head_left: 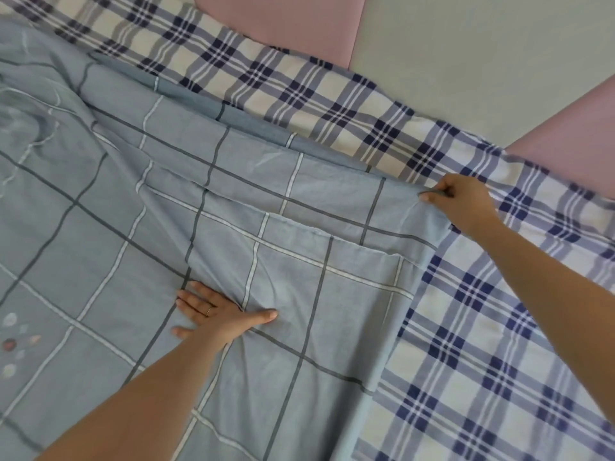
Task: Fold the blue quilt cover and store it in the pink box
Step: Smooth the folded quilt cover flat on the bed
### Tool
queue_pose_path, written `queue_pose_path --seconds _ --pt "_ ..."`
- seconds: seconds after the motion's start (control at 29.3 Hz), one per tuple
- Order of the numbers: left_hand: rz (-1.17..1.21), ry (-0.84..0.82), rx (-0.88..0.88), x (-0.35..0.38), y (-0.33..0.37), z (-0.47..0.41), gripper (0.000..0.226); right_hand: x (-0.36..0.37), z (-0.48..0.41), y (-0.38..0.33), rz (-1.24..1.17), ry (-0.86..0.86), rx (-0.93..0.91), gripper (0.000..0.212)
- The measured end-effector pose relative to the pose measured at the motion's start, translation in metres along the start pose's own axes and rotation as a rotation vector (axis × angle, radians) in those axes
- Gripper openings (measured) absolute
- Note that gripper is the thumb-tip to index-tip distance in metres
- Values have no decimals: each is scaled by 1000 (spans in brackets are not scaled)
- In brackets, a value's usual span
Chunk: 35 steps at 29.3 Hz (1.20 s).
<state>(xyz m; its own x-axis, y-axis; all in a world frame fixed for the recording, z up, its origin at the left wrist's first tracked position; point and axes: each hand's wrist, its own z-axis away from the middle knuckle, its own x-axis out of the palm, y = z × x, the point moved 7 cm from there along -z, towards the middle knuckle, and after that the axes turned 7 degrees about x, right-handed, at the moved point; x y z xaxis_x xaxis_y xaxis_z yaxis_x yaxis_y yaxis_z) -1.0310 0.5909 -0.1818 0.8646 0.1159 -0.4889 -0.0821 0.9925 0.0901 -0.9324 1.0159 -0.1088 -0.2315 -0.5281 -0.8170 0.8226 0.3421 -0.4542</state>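
Note:
The blue quilt cover [139, 234], grey-blue with dark and white grid lines, lies spread over the left and middle of the bed, with a folded layer on top near the middle. My left hand [219, 314] presses flat on it with fingers spread, a ring on one finger. My right hand [462, 202] pinches the cover's far right corner at its edge. No pink box is in view.
A white sheet with navy plaid [482, 344] covers the bed to the right and along the top. Pink padded panels [283, 21] and a pale grey wall panel [466, 61] stand behind the bed.

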Motion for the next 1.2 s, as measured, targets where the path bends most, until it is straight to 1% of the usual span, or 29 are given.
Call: queue_pose_path --seconds 0.07,0.14,0.17,0.27,0.31,0.34,0.44,0.55,0.65,0.72,0.75,0.79,0.82,0.85,0.89,0.92,0.96,1.03,1.06,1.13,1.2 --pt "0 -3 0 1 0 1 166 0 6 2 63 74 -9 20" --pt "-3 -6 4 1 1 2 166 -1 10 4 37 149 -9 17" --pt "0 -8 5 0 1 2 166 -1 10 5 -62 159 7 16" --pt "3 -1 11 -3 3 2 166 2 7 16 -581 90 167 15" --pt "4 0 14 -3 2 2 166 3 6 21 -702 75 212 11" --pt "5 3 17 -3 2 2 166 4 5 27 -756 86 240 6" --pt "7 13 23 -1 1 5 166 4 7 49 -747 143 323 10" --pt "6 14 26 0 1 6 167 12 7 69 -644 157 417 5" --pt "17 23 28 0 3 4 168 19 4 79 -603 185 500 23" --pt "18 21 28 -1 3 3 168 21 2 81 -577 206 536 28" --pt "16 18 27 -1 3 4 168 21 2 78 -542 203 545 26" --pt "13 14 26 0 3 4 168 22 4 72 -449 183 547 20" --pt "10 12 27 1 3 5 168 21 4 65 -260 178 528 14" --pt "10 10 26 1 3 7 168 18 4 51 -18 213 465 15" --pt "5 7 23 0 4 8 168 16 4 32 179 261 351 18" --pt "4 4 20 -2 4 8 167 19 1 6 279 305 191 23" --pt "0 0 21 -2 4 8 167 24 3 -18 282 313 38 28" --pt "5 -4 25 -3 5 6 168 47 4 -70 164 219 -187 35" --pt "4 -5 23 -3 5 4 168 60 3 -92 132 161 -259 36" --pt "6 -3 7 -1 2 1 169 91 -2 -138 181 66 -394 35" --pt "-15 -13 5 1 4 1 168 120 -10 -167 259 -55 -439 36"
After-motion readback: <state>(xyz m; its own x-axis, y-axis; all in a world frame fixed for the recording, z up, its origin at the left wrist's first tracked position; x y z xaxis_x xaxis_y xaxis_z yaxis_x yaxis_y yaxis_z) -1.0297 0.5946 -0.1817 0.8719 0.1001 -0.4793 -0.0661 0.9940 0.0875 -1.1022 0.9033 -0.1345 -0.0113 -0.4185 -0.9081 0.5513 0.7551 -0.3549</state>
